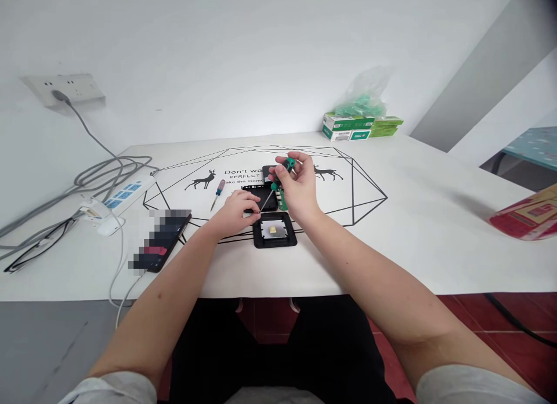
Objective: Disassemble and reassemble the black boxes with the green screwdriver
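My right hand (298, 180) grips a green-handled screwdriver (277, 183), its thin shaft slanting down left to the near edge of a black open housing (261, 197). My left hand (239, 210) rests at that housing's near left corner, fingers bent near the screwdriver's tip; whether it pinches a small part is too small to tell. Nearer to me lies a black square frame (290, 239) with a silvery plate and a small yellowish block in it. A green circuit board (282, 201) shows partly beneath my right hand. Behind the housing is another black piece (267, 173).
A second screwdriver (219, 191) lies to the left. Further left are a phone (169, 241), a power strip (130, 195), cables and glasses (39, 244). Green-and-white boxes (348, 125) with a plastic bag stand at the back; a red package (526, 215) is at right.
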A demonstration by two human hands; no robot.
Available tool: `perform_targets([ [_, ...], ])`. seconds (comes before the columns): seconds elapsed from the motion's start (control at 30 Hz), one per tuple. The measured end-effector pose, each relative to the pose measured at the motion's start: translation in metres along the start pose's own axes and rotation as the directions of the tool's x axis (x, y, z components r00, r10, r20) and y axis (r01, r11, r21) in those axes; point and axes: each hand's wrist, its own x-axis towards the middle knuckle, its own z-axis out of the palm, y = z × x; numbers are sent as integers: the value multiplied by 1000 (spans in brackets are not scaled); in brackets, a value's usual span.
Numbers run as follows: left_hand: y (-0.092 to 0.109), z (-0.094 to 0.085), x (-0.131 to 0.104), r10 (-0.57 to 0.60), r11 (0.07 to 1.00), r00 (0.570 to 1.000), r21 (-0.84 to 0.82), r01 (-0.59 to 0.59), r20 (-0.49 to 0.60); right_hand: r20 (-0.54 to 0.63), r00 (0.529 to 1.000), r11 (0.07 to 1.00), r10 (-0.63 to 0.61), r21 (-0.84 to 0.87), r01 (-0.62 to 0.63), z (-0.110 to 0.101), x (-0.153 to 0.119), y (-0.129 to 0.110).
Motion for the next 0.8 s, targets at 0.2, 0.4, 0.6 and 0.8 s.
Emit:
perform_targets([
  [0.2, -5, -5, 0, -221, 941, 963, 225, 252, -155, -16, 999, 998, -47, -36, 47, -3, 4, 5],
  [0.4, -14, -7, 1, -442, 789, 836, 301, 535, -325, 5, 1000, 998, -28, -55, 28, -3, 2, 3],
  [0.6, -15, -11, 3, -442, 822, 803, 178, 542, -400, 11, 998, 995, -56, -80, 56, -3, 3, 2],
  [0.8, 1, -5, -3, -71, 996, 998, 46, 71, -2, 27, 1000, 991, -4, -136, 8, 0, -2, -7],
])
